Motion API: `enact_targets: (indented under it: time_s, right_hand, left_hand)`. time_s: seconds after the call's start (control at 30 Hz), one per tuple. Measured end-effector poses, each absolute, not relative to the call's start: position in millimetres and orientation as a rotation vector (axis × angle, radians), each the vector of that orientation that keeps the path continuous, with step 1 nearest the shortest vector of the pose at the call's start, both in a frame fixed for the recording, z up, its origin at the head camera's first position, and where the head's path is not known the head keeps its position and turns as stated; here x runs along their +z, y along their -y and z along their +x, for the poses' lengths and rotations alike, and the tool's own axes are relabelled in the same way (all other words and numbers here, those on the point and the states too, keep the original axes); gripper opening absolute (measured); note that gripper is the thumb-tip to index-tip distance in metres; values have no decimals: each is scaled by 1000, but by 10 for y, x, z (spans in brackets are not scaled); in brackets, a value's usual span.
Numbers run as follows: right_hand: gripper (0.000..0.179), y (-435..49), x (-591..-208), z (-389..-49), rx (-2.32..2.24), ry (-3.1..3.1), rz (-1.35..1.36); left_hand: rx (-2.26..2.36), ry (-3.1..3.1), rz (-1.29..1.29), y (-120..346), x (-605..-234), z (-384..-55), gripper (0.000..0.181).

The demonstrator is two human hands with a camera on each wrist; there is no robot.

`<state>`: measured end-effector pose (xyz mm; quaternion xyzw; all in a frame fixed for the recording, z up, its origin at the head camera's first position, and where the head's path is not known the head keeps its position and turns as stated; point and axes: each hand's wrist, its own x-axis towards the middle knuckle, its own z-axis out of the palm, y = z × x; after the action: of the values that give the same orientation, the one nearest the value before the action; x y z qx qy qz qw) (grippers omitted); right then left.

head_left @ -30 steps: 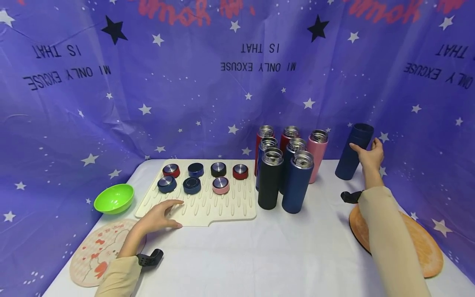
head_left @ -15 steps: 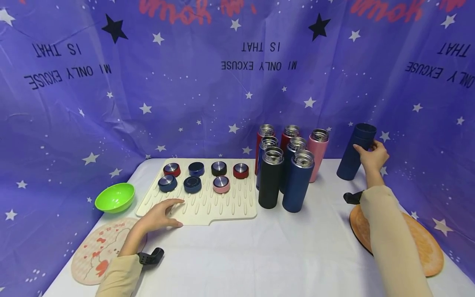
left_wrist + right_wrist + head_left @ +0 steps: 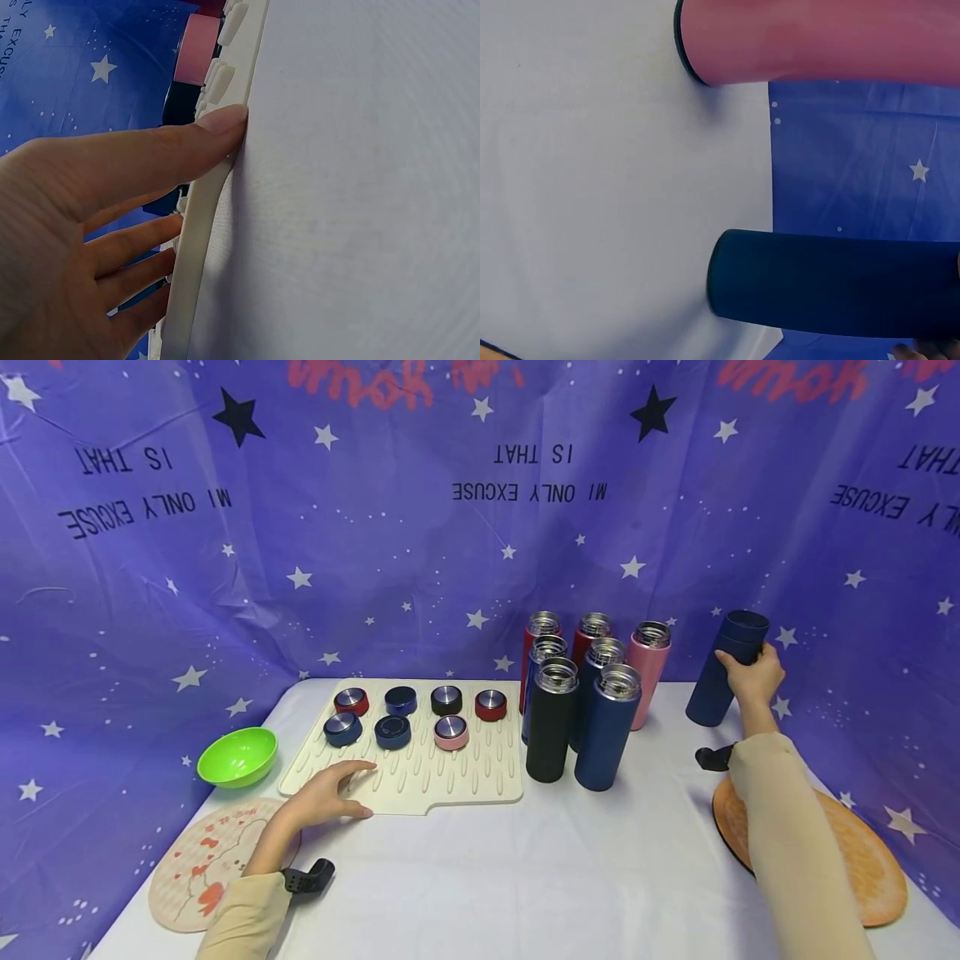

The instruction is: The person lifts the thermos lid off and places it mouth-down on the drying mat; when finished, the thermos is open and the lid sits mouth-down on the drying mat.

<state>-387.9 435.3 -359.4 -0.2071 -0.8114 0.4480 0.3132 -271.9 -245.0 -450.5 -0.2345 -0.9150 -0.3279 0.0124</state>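
At the back right, my right hand (image 3: 756,677) grips a dark blue thermos bottle (image 3: 712,681) just below its matching lid (image 3: 744,628). The bottle's base (image 3: 727,277) is at the white tabletop in the right wrist view, where only a few fingertips show. On the left, my left hand (image 3: 322,797) lies at the front edge of a cream ribbed mat (image 3: 465,777), its fingers spread and bent loosely. In the left wrist view its thumb (image 3: 221,124) touches the mat's edge, while the other fingers reach toward the far side.
Several lidless thermos bottles (image 3: 604,731) stand grouped right of the mat, including a pink bottle (image 3: 647,677). Several round lids (image 3: 451,733) rest on the mat. A green bowl (image 3: 238,758) and a bear-print placemat (image 3: 217,868) lie left; an orange-slice placemat (image 3: 862,860) lies right.
The head view has shifted slightly, so everything sits a little farther right. My right hand has shifted its hold slightly on the dark blue bottle. The left hand stays at the mat.
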Motion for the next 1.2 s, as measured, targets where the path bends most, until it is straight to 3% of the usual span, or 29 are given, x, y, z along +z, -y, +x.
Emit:
enact_targets:
  time_s: [0.53, 1.2]
  right_hand:
    - [70, -4241, -3771, -3767, 1254, 1869, -350]
    - [69, -3934, -3382, -2949, 1253, 1726, -191]
  left_hand:
    - [-1036, 2855, -704, 2446, -4517, -2723, 75]
    - [-1022, 2860, -729, 2449, -4497, -2717, 74]
